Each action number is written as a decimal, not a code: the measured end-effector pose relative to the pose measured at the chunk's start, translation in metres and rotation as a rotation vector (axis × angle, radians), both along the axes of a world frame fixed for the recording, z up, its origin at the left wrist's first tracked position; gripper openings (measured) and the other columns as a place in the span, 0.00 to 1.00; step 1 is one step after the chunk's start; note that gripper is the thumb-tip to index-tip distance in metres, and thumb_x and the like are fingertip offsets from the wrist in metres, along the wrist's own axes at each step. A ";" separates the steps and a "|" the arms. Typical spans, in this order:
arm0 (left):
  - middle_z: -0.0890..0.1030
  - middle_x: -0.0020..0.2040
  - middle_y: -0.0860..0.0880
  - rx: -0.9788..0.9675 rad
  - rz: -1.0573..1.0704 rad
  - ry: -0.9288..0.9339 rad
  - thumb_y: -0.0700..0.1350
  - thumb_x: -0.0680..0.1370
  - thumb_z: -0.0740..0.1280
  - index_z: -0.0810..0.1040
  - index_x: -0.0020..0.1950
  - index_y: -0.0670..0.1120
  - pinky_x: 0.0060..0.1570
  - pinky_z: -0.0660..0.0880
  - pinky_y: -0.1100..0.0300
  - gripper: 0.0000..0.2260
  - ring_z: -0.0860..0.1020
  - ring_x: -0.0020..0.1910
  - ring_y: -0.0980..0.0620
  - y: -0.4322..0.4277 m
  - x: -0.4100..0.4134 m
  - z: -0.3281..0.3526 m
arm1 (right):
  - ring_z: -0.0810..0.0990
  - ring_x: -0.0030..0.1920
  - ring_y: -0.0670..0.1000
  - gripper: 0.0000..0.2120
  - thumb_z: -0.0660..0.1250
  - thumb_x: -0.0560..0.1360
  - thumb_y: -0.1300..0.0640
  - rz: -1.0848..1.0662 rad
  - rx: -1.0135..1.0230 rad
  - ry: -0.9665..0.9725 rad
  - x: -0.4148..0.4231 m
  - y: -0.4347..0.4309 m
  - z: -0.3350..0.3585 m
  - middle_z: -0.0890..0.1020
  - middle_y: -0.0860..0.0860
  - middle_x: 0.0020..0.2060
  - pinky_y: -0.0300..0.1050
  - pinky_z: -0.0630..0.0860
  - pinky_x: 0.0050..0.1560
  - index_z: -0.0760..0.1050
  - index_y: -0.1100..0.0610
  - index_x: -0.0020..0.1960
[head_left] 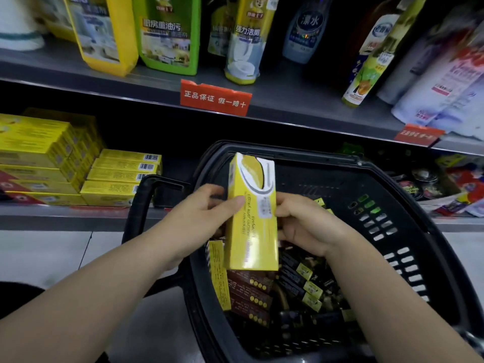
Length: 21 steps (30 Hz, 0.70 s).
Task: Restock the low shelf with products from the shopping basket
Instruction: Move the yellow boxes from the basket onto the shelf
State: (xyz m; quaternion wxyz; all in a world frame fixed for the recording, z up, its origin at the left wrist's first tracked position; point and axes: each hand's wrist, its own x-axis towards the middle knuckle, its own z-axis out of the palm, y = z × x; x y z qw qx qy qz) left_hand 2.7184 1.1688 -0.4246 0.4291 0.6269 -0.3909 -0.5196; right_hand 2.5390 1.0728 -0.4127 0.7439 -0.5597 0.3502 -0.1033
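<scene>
Both hands are on one long yellow carton (251, 213), held upright above the black plastic shopping basket (335, 179). The left hand (201, 216) grips its left edge, thumb pressed flat across the glossy printed face, fingers tucked out of sight behind. The right hand (306, 226) curls round the right edge, fingers bent onto the cardboard. The carton is a slim rectangular box, sharp-cornered, with a white curved swoosh at its top end and lines of dark print running lengthwise (too blurred to read). It tilts slightly, its lower end over the goods in the basket, well clear of the low shelf (52, 217).

Down in the basket lie flat brown cartons (248, 292) with rows of yellow dots and small black packs (303, 281) with lime-yellow ends. Another yellow box (220, 273) stands on edge by the left wall. The basket's walls are slotted mesh and its rim is smooth and rounded. A thick black handle (142, 203) arches up at the left.

The low shelf is a grey metal ledge, and on it matching yellow cartons (117, 176) lie flat in neat stacks, barcoded ends facing out. Above, the upper shelf carries a green plastic bottle (167, 35), a yellow container (102, 32) beside it, and a red paper tag (215, 96) on its front edge.
</scene>
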 end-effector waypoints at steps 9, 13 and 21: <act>0.83 0.47 0.53 0.029 0.160 0.019 0.57 0.74 0.66 0.74 0.55 0.50 0.39 0.74 0.61 0.14 0.82 0.43 0.56 0.000 0.019 0.006 | 0.80 0.54 0.58 0.16 0.59 0.80 0.53 -0.099 -0.156 0.420 0.046 0.000 -0.060 0.79 0.62 0.58 0.51 0.76 0.56 0.74 0.63 0.61; 0.83 0.48 0.50 0.029 0.203 0.023 0.57 0.76 0.64 0.73 0.57 0.50 0.43 0.78 0.53 0.15 0.82 0.45 0.50 0.001 0.034 0.011 | 0.74 0.50 0.53 0.20 0.62 0.77 0.50 0.454 -0.412 0.896 0.059 0.007 -0.126 0.74 0.56 0.53 0.42 0.71 0.50 0.69 0.60 0.64; 0.82 0.50 0.48 0.021 0.225 0.004 0.56 0.78 0.61 0.72 0.58 0.49 0.42 0.77 0.57 0.14 0.82 0.45 0.51 0.006 0.047 0.013 | 0.75 0.54 0.55 0.35 0.58 0.79 0.60 0.534 -0.426 1.096 0.069 0.026 -0.177 0.75 0.57 0.57 0.46 0.73 0.52 0.39 0.62 0.76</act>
